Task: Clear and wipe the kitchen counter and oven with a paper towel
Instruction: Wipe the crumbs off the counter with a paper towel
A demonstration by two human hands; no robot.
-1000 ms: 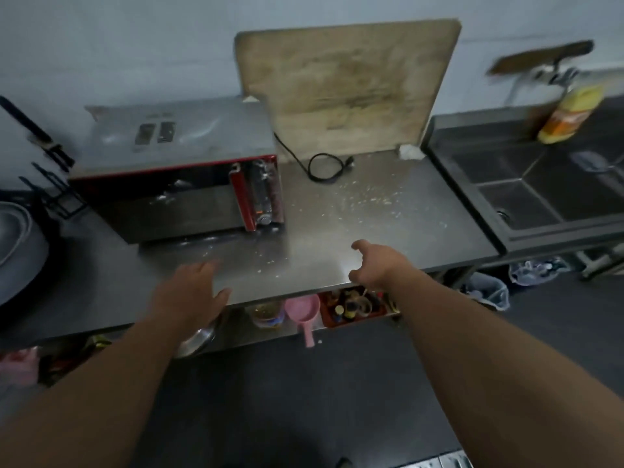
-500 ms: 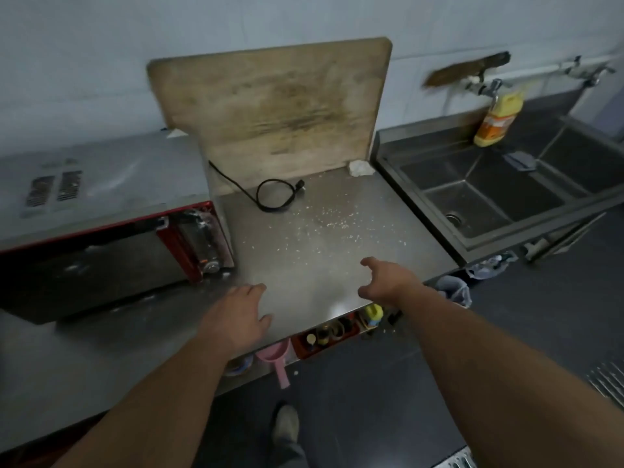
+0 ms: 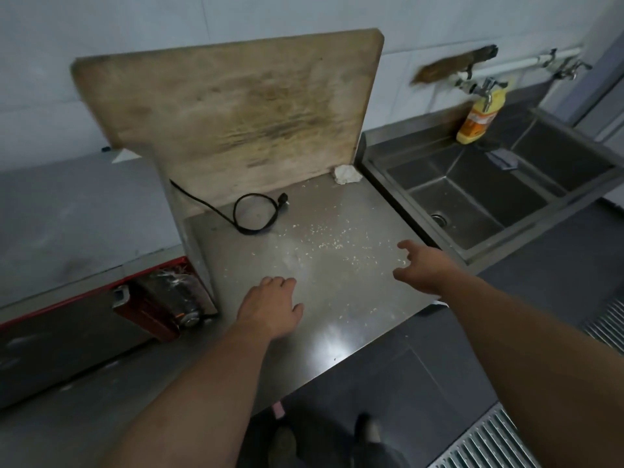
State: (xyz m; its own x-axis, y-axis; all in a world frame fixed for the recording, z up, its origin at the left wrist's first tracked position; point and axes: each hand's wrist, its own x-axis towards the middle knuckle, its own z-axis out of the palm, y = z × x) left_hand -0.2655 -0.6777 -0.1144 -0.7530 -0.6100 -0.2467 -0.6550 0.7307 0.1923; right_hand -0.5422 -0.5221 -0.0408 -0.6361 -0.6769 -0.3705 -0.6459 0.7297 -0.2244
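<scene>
Both empty, fingers loose: left hand (image 3: pixel 270 307) and right hand (image 3: pixel 423 268) have advanced over crumb-strewn steel counter (image 3: pixel 364 298) toward crumpled white paper towel (image 3: pixel 346 174) at 12 o'clock, wiping not started.

left hand (image 3: pixel 270 307) relaxed, right hand (image 3: pixel 423 269) empty, fingers (image 3: pixel 405 246) spread

A worn wooden cutting board (image 3: pixel 233 116) leans upright against the far wall. A black power cord (image 3: pixel 251 214) loops just in front of it. At far right, a yellow bottle (image 3: pixel 479 118) stands beside the steel sink (image 3: pixel 472 201), under a tap (image 3: pixel 483 87).
</scene>
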